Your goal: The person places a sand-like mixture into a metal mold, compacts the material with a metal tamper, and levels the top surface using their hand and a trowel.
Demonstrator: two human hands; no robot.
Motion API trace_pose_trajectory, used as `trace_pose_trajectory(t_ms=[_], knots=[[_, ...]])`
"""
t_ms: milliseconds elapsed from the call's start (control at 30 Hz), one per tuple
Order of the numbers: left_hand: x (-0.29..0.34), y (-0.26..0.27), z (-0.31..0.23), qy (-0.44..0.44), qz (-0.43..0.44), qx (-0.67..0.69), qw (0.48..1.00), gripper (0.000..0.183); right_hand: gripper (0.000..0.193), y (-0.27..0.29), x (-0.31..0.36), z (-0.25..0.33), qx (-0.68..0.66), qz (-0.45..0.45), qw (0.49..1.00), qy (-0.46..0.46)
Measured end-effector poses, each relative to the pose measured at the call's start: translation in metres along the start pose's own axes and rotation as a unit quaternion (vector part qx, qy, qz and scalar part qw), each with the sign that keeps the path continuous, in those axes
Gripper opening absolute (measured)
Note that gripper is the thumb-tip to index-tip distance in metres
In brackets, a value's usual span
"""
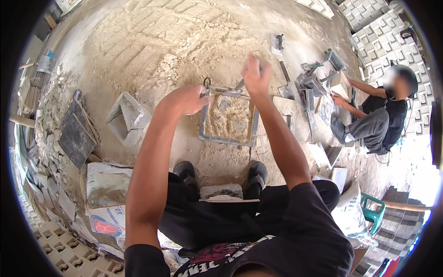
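Observation:
A square grey metal mould [226, 140] lies on the ground in front of me. It is filled with damp-looking sandy mix [223, 121] with several smoother grey patches. My left hand [188, 99] is closed on the mould's far left corner, beside a dark metal ring [207, 82]. Above the far right corner, my right hand [256, 76] is in a fist around a tool whose grey end [240, 85] points down at the mould's far edge. The fist hides most of that tool, so its kind is unclear.
A broad spread of loose sand [161, 41] lies beyond the mould. On the right are a trowel [286, 87], a float [278, 44] and a co-worker [385, 111] holding a pale block. A hollow concrete block [128, 118] and dark boards [78, 131] lie left.

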State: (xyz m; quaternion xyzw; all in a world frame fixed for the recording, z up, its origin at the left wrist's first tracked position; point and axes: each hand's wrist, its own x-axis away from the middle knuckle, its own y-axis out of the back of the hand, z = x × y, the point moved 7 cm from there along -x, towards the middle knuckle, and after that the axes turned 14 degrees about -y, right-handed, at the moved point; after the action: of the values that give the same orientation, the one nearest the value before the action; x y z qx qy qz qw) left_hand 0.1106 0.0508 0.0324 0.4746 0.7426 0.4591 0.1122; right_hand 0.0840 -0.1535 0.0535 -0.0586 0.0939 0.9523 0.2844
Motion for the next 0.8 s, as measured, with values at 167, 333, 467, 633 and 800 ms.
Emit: trace_pose_trajectory(t_ms=[167, 333, 467, 633, 800], knots=[[-0.005, -0.002, 0.002, -0.013, -0.009, -0.005, 1.0, 0.054, 0.046, 0.01, 0.007, -0.001, 0.057, -0.068, 0.996, -0.015], [-0.003, -0.005, -0.006, -0.012, 0.007, 0.004, 1.0, 0.055, 0.048, 0.019, 0.013, 0.013, 0.143, -0.12, 0.981, -0.056], [0.002, -0.003, -0.011, -0.016, 0.007, -0.006, 1.0, 0.056, 0.047, 0.027, 0.043, 0.037, 0.13, -0.179, 0.974, -0.055], [-0.001, -0.001, -0.019, -0.008, 0.01, -0.007, 1.0, 0.056, 0.047, 0.032, 0.045, 0.025, 0.105, -0.195, 0.973, -0.06], [-0.002, -0.008, -0.022, -0.022, 0.03, -0.003, 0.999, 0.057, 0.045, 0.036, 0.051, 0.012, 0.149, -0.212, 0.965, -0.044]])
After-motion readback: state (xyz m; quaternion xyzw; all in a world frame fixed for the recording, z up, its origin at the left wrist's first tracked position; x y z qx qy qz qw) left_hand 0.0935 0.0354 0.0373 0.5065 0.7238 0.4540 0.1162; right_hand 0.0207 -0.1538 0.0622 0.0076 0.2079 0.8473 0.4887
